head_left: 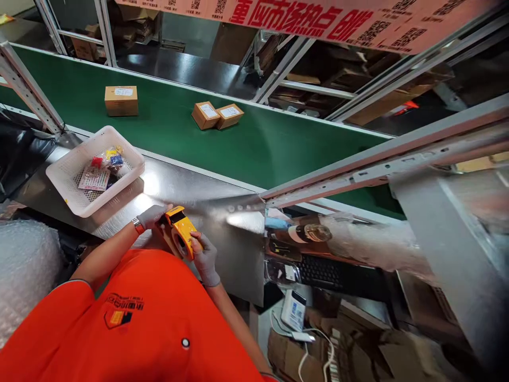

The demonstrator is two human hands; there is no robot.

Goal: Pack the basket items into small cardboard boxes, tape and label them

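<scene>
A yellow tape dispenser (pixel 181 232) with a brown tape roll is held over the steel table (pixel 222 233) close to my orange shirt. My left hand (pixel 153 215), in a grey glove with an orange wristband, rests on the dispenser's top and far side. My right hand (pixel 203 256), also gloved, grips the dispenser's near side from the right. Both hands are closed around it.
A white plastic basket (pixel 67 175) with small packets stands at the table's left. Beyond runs a green conveyor belt (pixel 258 148) carrying three brown boxes, one alone (pixel 121 100) and a pair (pixel 217 114). Bubble wrap (pixel 24 265) lies left; a keyboard (pixel 322 270) sits lower right.
</scene>
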